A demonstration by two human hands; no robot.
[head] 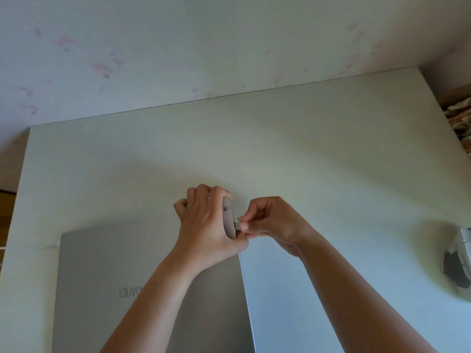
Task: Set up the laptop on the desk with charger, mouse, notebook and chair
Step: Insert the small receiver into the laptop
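Observation:
A closed grey laptop lies flat at the near left of the pale desk, its lid logo facing me upside down. Above the laptop's far right corner, my left hand holds a beige mouse turned on its side, underside facing right. My right hand pinches a small metal USB receiver at the mouse's underside with thumb and forefinger. Both forearms reach up from the bottom edge.
A grey and white object, partly cut off, lies at the desk's right edge. Floral wallpaper backs the desk. Patterned fabric shows beyond the far right corner.

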